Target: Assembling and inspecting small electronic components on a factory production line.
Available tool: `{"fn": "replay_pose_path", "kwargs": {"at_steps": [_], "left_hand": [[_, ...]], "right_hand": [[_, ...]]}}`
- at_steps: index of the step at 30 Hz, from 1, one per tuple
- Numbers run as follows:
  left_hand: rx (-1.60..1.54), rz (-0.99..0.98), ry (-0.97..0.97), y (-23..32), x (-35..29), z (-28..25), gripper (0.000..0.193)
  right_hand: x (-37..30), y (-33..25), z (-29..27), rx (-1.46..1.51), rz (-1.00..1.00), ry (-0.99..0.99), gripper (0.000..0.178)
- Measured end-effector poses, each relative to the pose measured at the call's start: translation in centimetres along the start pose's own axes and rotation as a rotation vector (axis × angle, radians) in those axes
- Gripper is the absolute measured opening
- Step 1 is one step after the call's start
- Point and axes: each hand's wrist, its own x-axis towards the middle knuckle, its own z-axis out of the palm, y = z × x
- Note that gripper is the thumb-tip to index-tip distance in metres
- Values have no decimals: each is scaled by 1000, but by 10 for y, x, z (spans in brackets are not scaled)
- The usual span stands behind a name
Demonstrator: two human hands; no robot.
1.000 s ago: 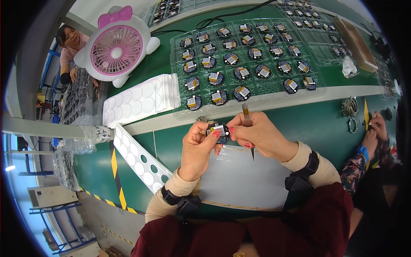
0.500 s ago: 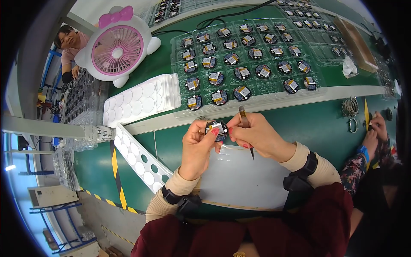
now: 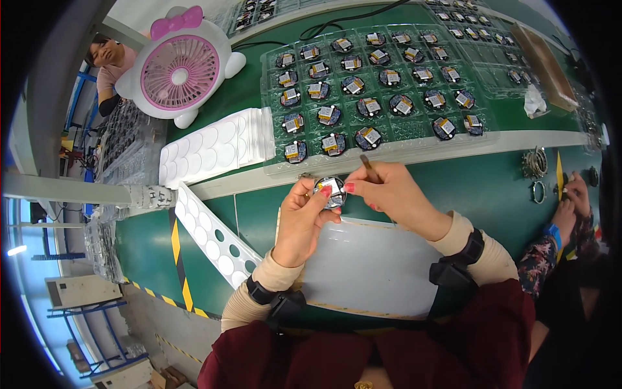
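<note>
My left hand [image 3: 299, 223] is closed on a round circuit board module [image 3: 335, 199], its thumb lying across the pale rectangular part on top. At the module's right edge are the thumb and index fingertip of my right hand [image 3: 403, 200]. That hand also grips brown tweezers [image 3: 369, 170], whose upper end sticks out above the fingers; their tip is mostly hidden. Beneath both hands a grey mat [image 3: 372, 269] lies on the green table. Beyond them a clear tray [image 3: 414, 146] holds several similar modules in its pockets.
A sheet of round white stickers [image 3: 210, 236], some peeled off, slants left of my left arm. Behind it are a stack of sticker sheets [image 3: 207, 148] and a pink-and-white fan [image 3: 179, 74]. Another person's hands [image 3: 570, 207] work at the right, near metal rings [image 3: 536, 191]. Someone sits far left.
The module has tilted and shows more of its pale top. My right hand has turned, and the tweezers' dark tip, which pointed down below the fingers, is now mostly out of sight.
</note>
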Motion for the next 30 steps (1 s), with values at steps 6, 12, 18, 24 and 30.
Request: {"fn": "replay_pose_path", "kwargs": {"at_steps": [6,12,18,24,30], "left_hand": [[-20,1,-40,-1,1,1,6],[-42,-48,-31,-1,2,-4,6],[-49,-48,-16,-6,4,-4,4],[-20,-15,-16,-5,4,0,4],[-27,7,-16,-6,3,-2,3]], "right_hand": [[0,18,8,-234,-353,140,10],[-6,-7,4,-50,-299,151,11],[-1,-20,-11,143,-296,176,15],[7,3,-11,-156,-157,60,18],[6,3,-10,-291,-175,30,15]]}}
